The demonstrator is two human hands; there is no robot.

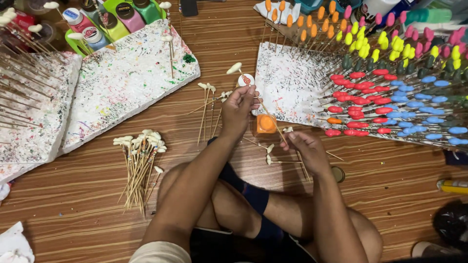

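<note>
Partly, the small bottle point(246, 80) is hidden by the left hand point(239, 108); a skewer point(265, 112) is pinched in the right hand point(304, 148) above the orange paint pot point(266, 123).

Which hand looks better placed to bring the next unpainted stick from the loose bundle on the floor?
Probably the left hand: the bundle of white-tipped sticks lies on its side, while the right hand pinches a skewer over the orange paint pot.
</note>
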